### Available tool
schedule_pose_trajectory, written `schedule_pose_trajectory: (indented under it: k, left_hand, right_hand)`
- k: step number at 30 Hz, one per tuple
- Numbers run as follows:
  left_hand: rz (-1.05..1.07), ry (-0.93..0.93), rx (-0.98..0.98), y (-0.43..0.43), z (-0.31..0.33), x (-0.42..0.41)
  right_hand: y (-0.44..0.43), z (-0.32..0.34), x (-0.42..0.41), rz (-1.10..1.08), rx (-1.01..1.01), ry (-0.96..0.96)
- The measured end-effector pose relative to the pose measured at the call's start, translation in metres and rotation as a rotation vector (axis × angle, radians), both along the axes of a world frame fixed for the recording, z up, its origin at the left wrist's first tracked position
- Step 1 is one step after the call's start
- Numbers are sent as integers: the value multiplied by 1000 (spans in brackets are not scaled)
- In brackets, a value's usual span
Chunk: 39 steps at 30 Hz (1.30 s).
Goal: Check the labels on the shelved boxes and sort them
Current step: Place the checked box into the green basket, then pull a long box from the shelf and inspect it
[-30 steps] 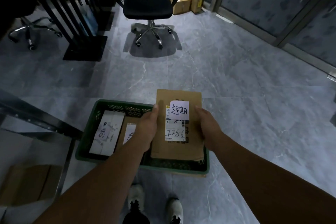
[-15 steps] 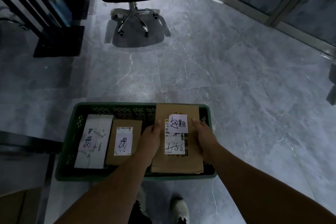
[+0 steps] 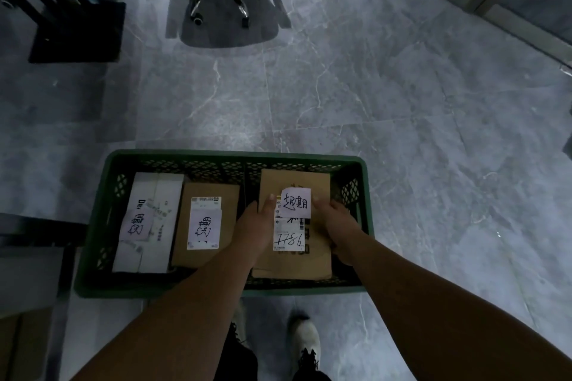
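A brown cardboard box (image 3: 291, 264) sits level, label side up, in the right half of a green crate (image 3: 235, 155) on the floor, its long axis pointing away from the person. The left grip (image 3: 252, 230) clasps its left edge, thumb on top, in the gap beside a smaller brown box (image 3: 227, 195). The right grip (image 3: 339, 226) clasps the right edge, close to the crate wall. A white box (image 3: 161, 185) lies far left.

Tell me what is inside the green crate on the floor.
The green crate holds a white box, a brown box and a third box gripped by the left hand and right hand. Its bottom under them is hidden.
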State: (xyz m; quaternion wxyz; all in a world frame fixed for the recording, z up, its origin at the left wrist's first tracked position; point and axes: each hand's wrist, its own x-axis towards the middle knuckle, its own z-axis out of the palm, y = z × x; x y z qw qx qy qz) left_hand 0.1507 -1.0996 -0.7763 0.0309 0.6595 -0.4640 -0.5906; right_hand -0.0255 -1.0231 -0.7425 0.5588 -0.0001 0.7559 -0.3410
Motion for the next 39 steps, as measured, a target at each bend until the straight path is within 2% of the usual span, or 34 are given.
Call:
schedule_pose_trajectory:
  k: [3, 6, 12, 17, 23, 29, 34, 39]
  left_hand:
    - [-10, -19, 2, -4, -17, 3]
    - [-3, -34, 4, -6, -8, 3]
    - [-15, 9, -74, -7, 80, 0]
    - [17, 95, -185, 0, 147, 1]
    - [279, 260, -220, 22, 242, 13]
    - [439, 306, -337, 71, 359, 32]
    - [554, 346, -400, 114, 413, 57]
    - [616, 341, -475, 165, 449, 98]
  right_hand:
    - [-2, -1, 0, 13, 11, 0]
    - [-5, 7, 1, 11, 5, 18]
    - [-7, 30, -4, 49, -74, 201]
    - [-12, 117, 6, 96, -199, 188]
    - [-9, 223, 20, 201, -376, 127]
    - [10, 338, 42, 334, -533, 127]
    - [36, 398, 70, 417, -598, 111]
    - [70, 428, 112, 492, -635, 69]
